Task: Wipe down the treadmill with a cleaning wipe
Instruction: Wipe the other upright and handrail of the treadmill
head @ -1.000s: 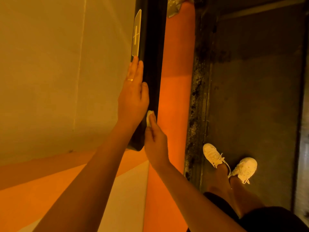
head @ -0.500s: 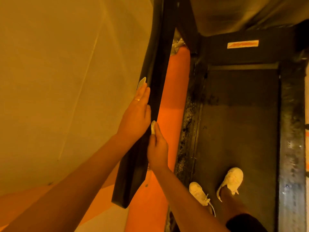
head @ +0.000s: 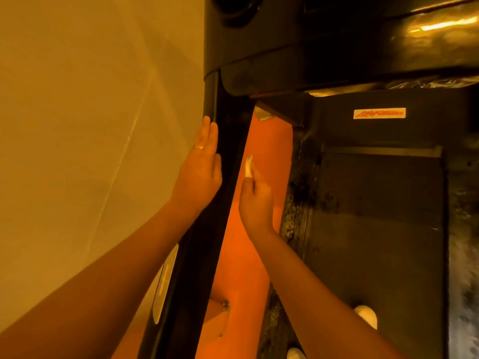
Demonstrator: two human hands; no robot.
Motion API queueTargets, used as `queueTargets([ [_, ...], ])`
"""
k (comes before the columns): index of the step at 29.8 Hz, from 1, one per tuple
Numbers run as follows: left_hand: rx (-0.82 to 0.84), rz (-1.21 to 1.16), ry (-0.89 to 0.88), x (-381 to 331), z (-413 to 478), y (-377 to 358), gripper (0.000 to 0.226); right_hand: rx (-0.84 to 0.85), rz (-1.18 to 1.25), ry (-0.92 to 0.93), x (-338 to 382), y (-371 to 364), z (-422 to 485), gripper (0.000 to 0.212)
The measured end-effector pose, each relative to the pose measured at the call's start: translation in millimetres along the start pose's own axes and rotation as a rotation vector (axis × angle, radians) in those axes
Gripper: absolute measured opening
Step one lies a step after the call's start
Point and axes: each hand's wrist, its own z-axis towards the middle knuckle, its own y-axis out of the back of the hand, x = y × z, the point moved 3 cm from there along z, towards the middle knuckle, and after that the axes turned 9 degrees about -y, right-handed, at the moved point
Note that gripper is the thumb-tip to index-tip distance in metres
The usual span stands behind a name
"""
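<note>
Pale, amber-lit wall [head: 77,125] at left; black treadmill with dark scuffed belt [head: 375,229] at right, orange floor strip [head: 269,156] between. Long black side rail [head: 229,141] runs up between person's arms toward console. Left hand [head: 199,174] lies flat on rail's outer face, fingers straight and together. Right hand [head: 256,203] on inner side, thumb and forefinger pinching small folded white cleaning wipe [head: 248,165] at rail's inner edge. White shoes [head: 366,316] on belt. Thin gold ring [head: 199,147] on left hand.

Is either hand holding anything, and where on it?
Right hand pinches the wipe at its lower end; left hand rests flat on the rail, holding nothing.
</note>
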Motion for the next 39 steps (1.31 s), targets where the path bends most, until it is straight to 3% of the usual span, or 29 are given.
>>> queueTargets([
  [9, -0.018, -0.008, 0.005, -1, -1, -2, 0.060, 0.021, -0.052, 0.213, 16, -44, 72, 0.043],
  [19, -0.026, -0.033, 0.005, 2, -1, -2, 0.061, -0.163, 0.041, 0.072, 14, -49, 147, 0.039],
  [25, -0.021, 0.005, -0.003, 0, 0, -5, 0.060, 0.011, -0.067, 0.239, 18, -50, 89, 0.050],
  [28, -0.018, 0.015, 0.007, -1, 0, -6, 0.062, -0.014, -0.097, 0.198, 23, -48, 109, 0.050],
  [32, -0.024, 0.010, -0.007, -2, -1, -6, 0.061, -0.003, -0.026, -0.036, 29, -42, 158, 0.042],
  [34, -0.025, 0.019, -0.007, -1, 0, -6, 0.061, -0.006, -0.007, -0.066, 29, -41, 160, 0.041],
  [39, -0.019, 0.033, -0.001, -1, 1, -6, 0.061, -0.043, -0.091, 0.206, 24, -49, 91, 0.047],
])
